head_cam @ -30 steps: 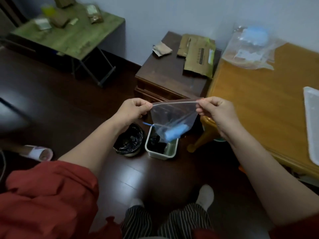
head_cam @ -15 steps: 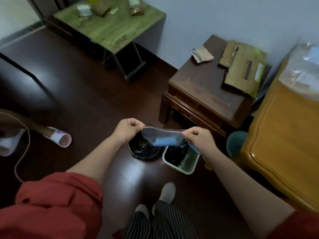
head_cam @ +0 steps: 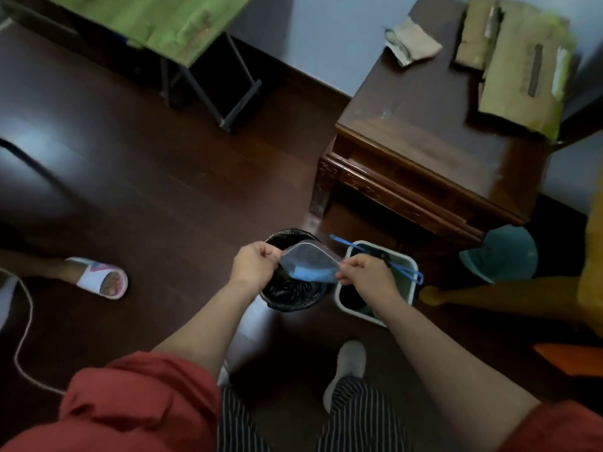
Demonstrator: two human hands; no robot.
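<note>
A clear plastic zip bag (head_cam: 308, 257) with a light blue item (head_cam: 310, 274) inside hangs stretched between my two hands. My left hand (head_cam: 254, 267) pinches its left top corner and my right hand (head_cam: 363, 272) pinches the right one. The bag is held just above a round bin lined with a black bag (head_cam: 292, 293). To the right of it stands a pale square bin (head_cam: 404, 261) with a blue strip (head_cam: 375, 257) lying across its rim.
A dark wooden side table (head_cam: 421, 148) with cardboard pieces (head_cam: 518, 63) stands beyond the bins. A green folding table (head_cam: 163, 24) is at the back left. A yellow wooden table leg (head_cam: 489, 293) and a teal bin (head_cam: 502, 252) are at the right. Another person's slippered foot (head_cam: 98, 277) is at the left.
Both hands have lowered the bag from table height to just above the black-lined bin. The view has tipped down towards the floor.
</note>
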